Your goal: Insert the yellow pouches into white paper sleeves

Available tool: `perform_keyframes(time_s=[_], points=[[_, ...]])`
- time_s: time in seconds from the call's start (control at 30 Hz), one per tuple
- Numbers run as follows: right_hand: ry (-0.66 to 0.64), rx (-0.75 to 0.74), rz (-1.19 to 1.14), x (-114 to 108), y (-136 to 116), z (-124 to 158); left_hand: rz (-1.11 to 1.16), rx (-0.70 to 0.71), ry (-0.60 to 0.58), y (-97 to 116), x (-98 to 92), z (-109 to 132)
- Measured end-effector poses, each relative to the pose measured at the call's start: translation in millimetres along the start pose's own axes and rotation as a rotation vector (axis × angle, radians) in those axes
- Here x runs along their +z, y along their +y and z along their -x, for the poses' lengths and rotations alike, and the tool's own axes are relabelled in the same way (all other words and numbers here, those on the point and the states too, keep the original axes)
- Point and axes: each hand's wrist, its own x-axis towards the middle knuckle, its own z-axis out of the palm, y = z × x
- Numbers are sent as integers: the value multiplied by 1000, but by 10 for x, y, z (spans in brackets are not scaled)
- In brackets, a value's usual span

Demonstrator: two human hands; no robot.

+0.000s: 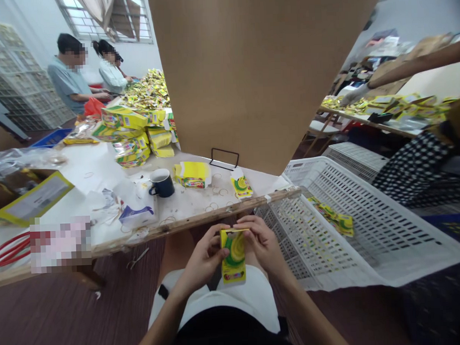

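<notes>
A small yellow box (233,260) with a green pattern is held upright above my lap, just in front of the table edge. My left hand (207,255) grips its left side, thumb on the front face. At the top right corner, the fingers of my right hand (263,242) are closed on the same box. Both hands meet near its upper end. On the table beyond lie a flat yellow packet (241,184) and a larger yellow carton (193,174), with a dark mug (161,183) to their left.
A white plastic basket (390,227) with several yellow packets stands at the right. A large cardboard sheet (264,80) rises behind the table (186,206). Stacked yellow cartons (129,141) and loose rubber bands are on the table. People work at the back left; another person's arm reaches in at right.
</notes>
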Motion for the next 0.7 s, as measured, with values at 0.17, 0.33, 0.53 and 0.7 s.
perform_keyframes(time_s=[0.17, 0.33, 0.53, 0.7], points=[[-194, 238, 19, -28, -24, 1, -109, 10, 95, -88, 20, -7], [-167, 265, 129, 56, 25, 22, -58, -20, 39, -54, 26, -13], [-156, 227, 151, 91, 29, 53, 41, -63, 111, -26, 40, -29], [-171, 170, 143, 69, 48, 57, -82, -63, 204, -133, 84, -39]])
